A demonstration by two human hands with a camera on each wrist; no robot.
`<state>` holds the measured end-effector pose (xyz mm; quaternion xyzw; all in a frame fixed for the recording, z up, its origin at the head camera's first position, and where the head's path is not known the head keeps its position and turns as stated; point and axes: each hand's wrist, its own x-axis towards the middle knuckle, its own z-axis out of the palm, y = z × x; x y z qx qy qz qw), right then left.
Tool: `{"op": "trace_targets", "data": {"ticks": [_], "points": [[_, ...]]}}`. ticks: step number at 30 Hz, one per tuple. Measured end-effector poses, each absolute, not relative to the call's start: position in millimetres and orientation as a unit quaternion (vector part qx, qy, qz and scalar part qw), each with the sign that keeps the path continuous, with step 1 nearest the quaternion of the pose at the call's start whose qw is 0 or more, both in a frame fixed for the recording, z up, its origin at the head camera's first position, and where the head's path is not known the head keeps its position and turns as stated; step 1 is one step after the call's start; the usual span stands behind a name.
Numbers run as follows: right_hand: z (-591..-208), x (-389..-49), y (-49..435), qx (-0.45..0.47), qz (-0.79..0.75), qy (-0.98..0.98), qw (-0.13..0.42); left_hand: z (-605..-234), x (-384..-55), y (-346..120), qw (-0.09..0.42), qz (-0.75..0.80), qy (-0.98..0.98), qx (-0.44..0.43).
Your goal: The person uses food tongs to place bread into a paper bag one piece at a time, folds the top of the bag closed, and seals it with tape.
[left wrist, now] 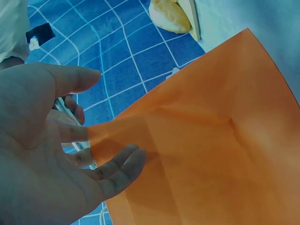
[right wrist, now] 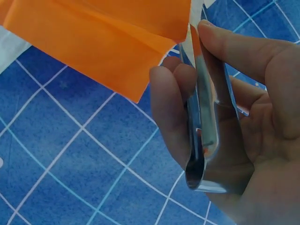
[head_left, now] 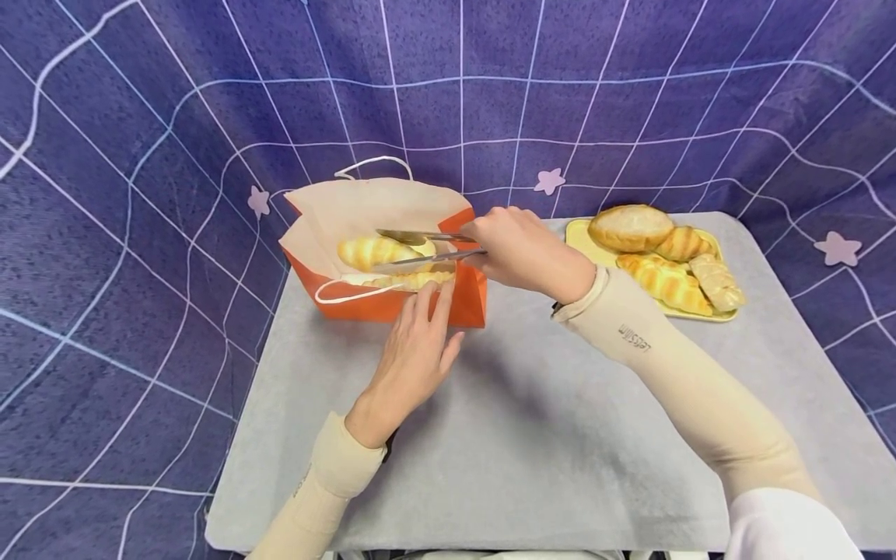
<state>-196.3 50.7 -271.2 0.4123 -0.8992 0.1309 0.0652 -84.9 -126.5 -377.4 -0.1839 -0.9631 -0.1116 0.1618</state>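
My right hand (head_left: 514, 249) holds metal tongs (head_left: 409, 236) over the mouth of an orange paper bag (head_left: 469, 307). The two arms of the tongs reach inside, their tips spread over a golden bread roll (head_left: 357, 253). A second, ridged bread (head_left: 437, 278) lies along the bag's front inner side. My left hand (head_left: 420, 342) touches the front rim. In the left wrist view some of its fingertips pass behind the orange edge, others lie before the bag's outer face (left wrist: 215, 140), and the thumb stands apart. The right wrist view shows the tongs' bent end (right wrist: 220, 173) within my palm.
A yellow tray (head_left: 581, 237) at the back right holds several breads, among them a large round loaf (head_left: 630, 227) and a ridged bread (head_left: 665, 281). White cord handles (head_left: 381, 160) stand up from the bag. A blue curtain with white lines surrounds the grey table (head_left: 560, 467).
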Motion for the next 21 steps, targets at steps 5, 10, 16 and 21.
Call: {"op": "trace_targets", "data": {"ticks": [5,10,16,21], "points": [[-269.6,-194.7,49.8,0.413,0.120,-0.901,0.060,-377.2,-84.9,-125.8,0.163,-0.111,-0.963,-0.184],[-270.0,-194.6,52.4,0.405,0.120,-0.904,0.063,-377.6,-85.0,-125.4,0.169,-0.116,-0.961,-0.186],[-271.9,-194.1,54.5,0.406,0.122,-0.903,0.063,-378.4,-84.4,-125.0,0.176,-0.125,-0.958,-0.189],[-273.2,-193.7,55.2,0.409,0.129,-0.900,0.070,-378.4,-83.9,-125.6,0.176,-0.129,-0.957,-0.188]]}}
